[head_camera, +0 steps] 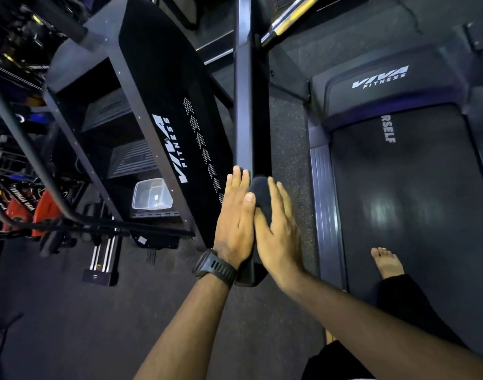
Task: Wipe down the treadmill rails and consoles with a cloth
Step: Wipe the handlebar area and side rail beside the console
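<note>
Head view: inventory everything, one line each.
rail: 1, black, centre
cloth: 1, dark, on the rail between the hands
treadmill belt: 1, black, right
motor cover: 1, dark grey, top right, white logo
stair machine: 1, black, left of rail
container: 1, clear, on the stair machine's low step
red items: 2, red, far left
floor: 1, dark speckled, under the rail
watch: 1, black, left wrist
foot: 1, bare, on the belt
left hand: 1, fingers straight, flat against rail
right hand: 1, fingers straight, pressing cloth

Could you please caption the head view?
Left hand and right hand press a dark cloth against the treadmill rail.
</note>
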